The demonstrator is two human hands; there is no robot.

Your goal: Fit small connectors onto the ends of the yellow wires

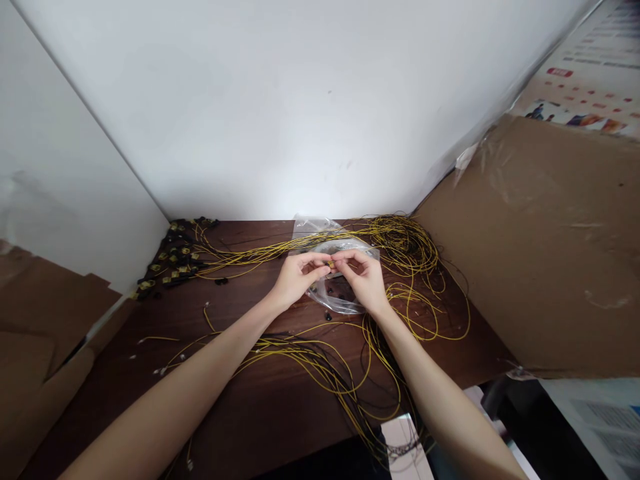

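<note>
My left hand (301,275) and my right hand (364,275) meet fingertip to fingertip over the middle of the table. Between them is a small yellow and black part (331,265), pinched by the fingers of both hands; its exact kind is too small to tell. Beneath the hands lies a clear plastic bag (345,305) with a few small black pieces in it. Behind the hands runs a bundle of yellow and black wires (260,253), stretching from left to right.
Black and yellow wire ends (183,257) cluster at the back left. Coiled yellow wires (405,241) lie at the back right. More loose wires (310,363) cross the dark wooden table (270,427) in front. A white wall (300,120) and cardboard (550,247) enclose the table.
</note>
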